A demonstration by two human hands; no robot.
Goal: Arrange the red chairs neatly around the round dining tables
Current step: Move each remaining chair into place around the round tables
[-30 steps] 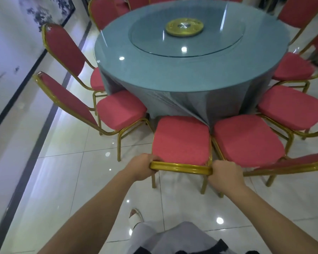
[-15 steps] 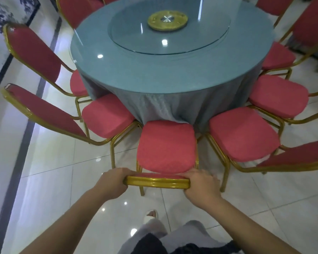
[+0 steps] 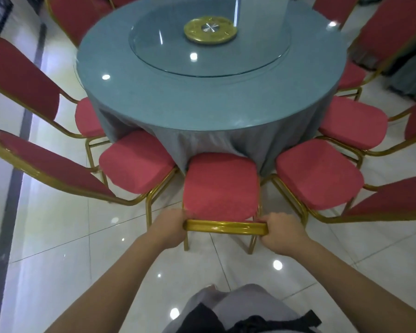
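Chair [image 3: 221,186] backrest rail between hands' fingers [image 3: 277,218] — gripped, tucked

A glossy white tiled floor [image 3: 58,260] carries red gold-framed chairs [image 3: 221,186] around a round blue-draped table [image 3: 154,92]. 1 round glass turntable [image 3: 262,58] lies on the table.

both arms out in front, bare forearms coming up from the lower corners and closing in toward the middle. left hand [image 3: 169,228] clamps the left end of the chair [image 3: 221,188] back rail, back of the hand up, its fingertips tucked out of sight behind the frame. right hand [image 3: 282,233] takes the right end, knuckles up, fingers [image 3: 277,218] curled over the top. wrists about level, each in line with its forearm, the hands a rail's width apart.
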